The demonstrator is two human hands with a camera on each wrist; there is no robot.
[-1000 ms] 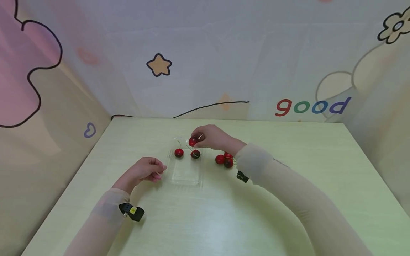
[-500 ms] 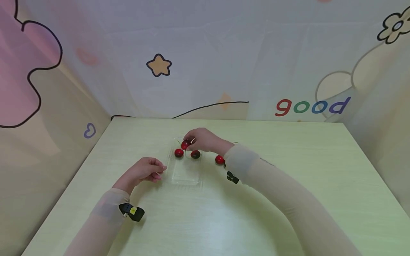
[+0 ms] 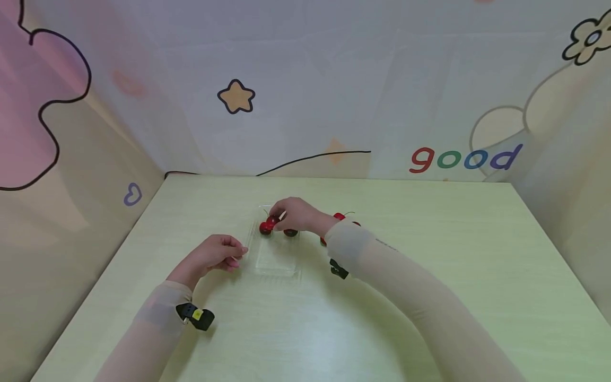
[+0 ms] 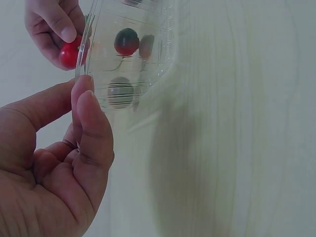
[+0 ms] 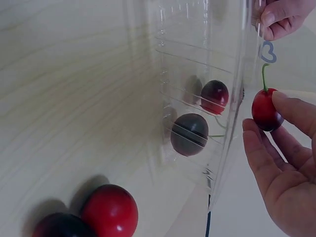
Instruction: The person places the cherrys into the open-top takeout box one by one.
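A clear plastic box stands on the table, its near rim pinched between the thumb and fingers of my left hand. My right hand holds a red cherry by its sides with the fingertips, green stem upward. In the right wrist view this cherry is above the rim level, apart from the floor of the box. Two dark red cherries lie inside: one at the left and one at the right, partly hidden by my right hand in the head view.
More loose cherries lie on the table right of the box, partly behind my right sleeve. The right wrist view shows a red cherry beside a darker one. A printed cloth backdrop rises behind the table.
My right hand has moved left and slightly toward me with the cherry, over the left part of the box. My left hand stays where it was on the box.
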